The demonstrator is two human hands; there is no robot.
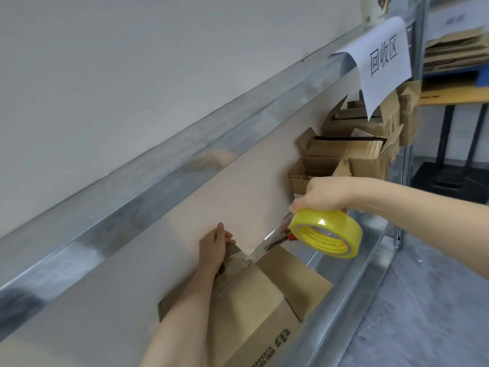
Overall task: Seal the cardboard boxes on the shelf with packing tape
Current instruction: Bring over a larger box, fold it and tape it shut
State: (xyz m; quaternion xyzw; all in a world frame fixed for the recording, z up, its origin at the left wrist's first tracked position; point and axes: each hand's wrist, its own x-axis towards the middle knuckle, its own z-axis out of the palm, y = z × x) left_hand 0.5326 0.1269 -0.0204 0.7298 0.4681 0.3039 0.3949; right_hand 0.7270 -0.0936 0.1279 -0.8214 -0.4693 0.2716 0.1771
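Note:
A brown cardboard box [254, 308] sits on the metal shelf [352, 292] in front of me. My left hand [214, 250] presses the end of a clear tape strip [260, 246] onto the box's far top edge. My right hand [322, 194] grips a yellow roll of packing tape [326, 233] above and to the right of the box. The strip is stretched taut from the roll to the box. Scissors [280, 238] with red-orange handles lie partly hidden behind the roll and strip.
Several open cardboard boxes [352, 154] are stacked further along the shelf. A paper sign [383, 62] hangs from the upper shelf beam [158, 165]. Flattened cardboard [455, 49] lies on another rack at the right. Grey floor [428, 313] lies below right.

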